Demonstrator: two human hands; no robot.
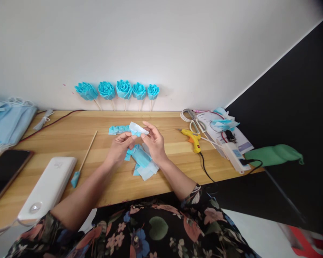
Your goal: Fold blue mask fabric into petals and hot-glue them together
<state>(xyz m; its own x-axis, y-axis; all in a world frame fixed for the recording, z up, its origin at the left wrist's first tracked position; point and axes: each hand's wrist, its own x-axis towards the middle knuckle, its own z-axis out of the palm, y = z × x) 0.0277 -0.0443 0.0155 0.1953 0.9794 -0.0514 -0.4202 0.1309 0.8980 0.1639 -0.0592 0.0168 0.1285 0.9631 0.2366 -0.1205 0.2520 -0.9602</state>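
Between the fingertips of both hands is a small piece of blue-and-white mask fabric (139,129), partly folded. My left hand (121,144) pinches its lower left side. My right hand (154,142) grips the right side with the thumb, its other fingers raised behind. Just beyond the hands lies a row of folded blue petals (115,130), partly covered by the held piece. Loose cut pieces of blue fabric (141,157) are heaped on the wooden table below the hands. Left of them rests a wooden stick (87,152) with a blue wrapped tip (75,179).
Several blue fabric flowers (124,89) on sticks lean against the wall. At right are a yellow glue gun (193,139), scissors (196,123), a power strip (234,156) and a green pouch (274,155). A mask stack (9,120), phone (6,172) and white power bank (50,186) lie left.
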